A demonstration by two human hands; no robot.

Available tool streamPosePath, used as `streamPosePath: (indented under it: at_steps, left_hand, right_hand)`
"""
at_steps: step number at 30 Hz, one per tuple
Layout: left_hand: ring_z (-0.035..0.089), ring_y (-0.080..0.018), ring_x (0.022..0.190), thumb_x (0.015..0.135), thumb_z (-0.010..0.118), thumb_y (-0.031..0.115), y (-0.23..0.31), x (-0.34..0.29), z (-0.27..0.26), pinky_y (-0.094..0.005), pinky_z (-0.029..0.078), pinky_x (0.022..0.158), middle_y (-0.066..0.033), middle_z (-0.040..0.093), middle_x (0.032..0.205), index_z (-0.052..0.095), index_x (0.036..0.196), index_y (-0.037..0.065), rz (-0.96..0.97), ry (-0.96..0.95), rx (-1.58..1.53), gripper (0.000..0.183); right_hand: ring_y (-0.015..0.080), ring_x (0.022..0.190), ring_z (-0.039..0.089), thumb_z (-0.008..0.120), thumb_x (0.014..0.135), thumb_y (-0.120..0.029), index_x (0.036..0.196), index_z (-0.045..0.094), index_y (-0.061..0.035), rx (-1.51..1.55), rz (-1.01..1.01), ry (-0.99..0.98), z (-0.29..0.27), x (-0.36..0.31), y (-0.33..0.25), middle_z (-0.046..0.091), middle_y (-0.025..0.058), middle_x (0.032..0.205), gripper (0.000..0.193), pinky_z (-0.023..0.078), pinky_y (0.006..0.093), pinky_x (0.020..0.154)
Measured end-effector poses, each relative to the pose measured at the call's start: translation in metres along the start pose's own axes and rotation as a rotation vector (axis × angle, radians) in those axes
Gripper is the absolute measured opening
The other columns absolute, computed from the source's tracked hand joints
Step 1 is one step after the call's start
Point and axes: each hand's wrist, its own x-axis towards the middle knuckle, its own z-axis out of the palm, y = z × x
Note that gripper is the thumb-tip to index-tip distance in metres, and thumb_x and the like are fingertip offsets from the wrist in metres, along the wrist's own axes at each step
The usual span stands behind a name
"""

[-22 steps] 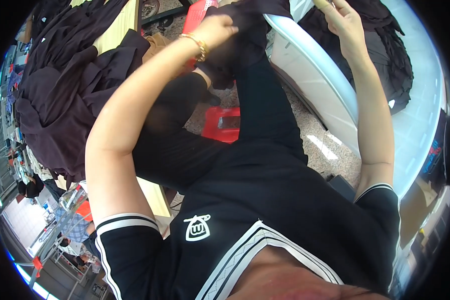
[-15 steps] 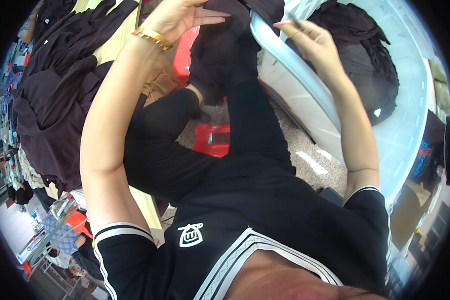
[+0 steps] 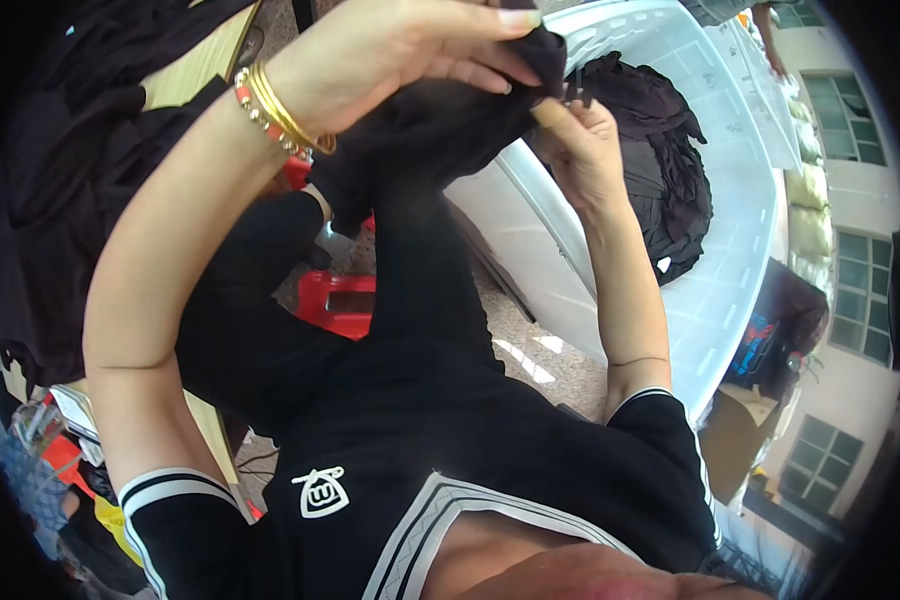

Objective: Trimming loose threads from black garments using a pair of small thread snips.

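My left hand is closed on a dark brown-black cloth garment, bunched at its right end, the thumb on top and the fingers beneath. The cloth hangs over my lap and legs. At that end, my right hand meets the cloth with curled fingers and a yellowish wrap on its thumb. Between those fingers a small dark metal tool shows in part; its exact kind is hard to make out. Both hands are close together above the rim of a large white plastic tub.
A heap of dark garments lies inside the tub at my right. More dark cloth is piled over a pale wooden table at my left. A red plastic stool stands on the speckled floor below my legs.
My hands have come together at the garment's edge; the left moved right and closed on the cloth. The view has shifted, showing more of the windowed wall at right.
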Motion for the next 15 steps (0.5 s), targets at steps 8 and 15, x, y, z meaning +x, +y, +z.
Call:
streamPosePath:
  at_steps: [8, 15]
  left_hand:
    - [0.066, -0.012, 0.084, 0.092, 0.065, 0.013, -0.005, -0.012, 0.025, -0.0261, 0.052, 0.077, -0.0066, 0.071, 0.089, 0.071, 0.099, 0.001, 0.238, -0.353, 0.478, 0.016]
    - [0.067, -0.012, 0.068, 0.093, 0.064, 0.021, 0.034, -0.028, -0.013, -0.0252, 0.053, 0.06, -0.0081, 0.073, 0.084, 0.072, 0.094, 0.002, -0.442, -0.488, 0.683, 0.021]
  right_hand:
    - [0.0107, 0.081, 0.06, 0.06, 0.096, -0.02, 0.113, 0.057, -0.0023, 0.259, -0.223, 0.07, -0.028, 0.003, -0.031, 0.061, 0.0049, 0.095, 0.025, 0.051, 0.0223, 0.072]
    - [0.025, 0.11, 0.062, 0.068, 0.089, -0.023, 0.123, 0.056, -0.002, 0.441, -0.199, -0.089, -0.059, -0.002, -0.035, 0.064, 0.0119, 0.118, 0.041, 0.047, 0.0396, 0.101]
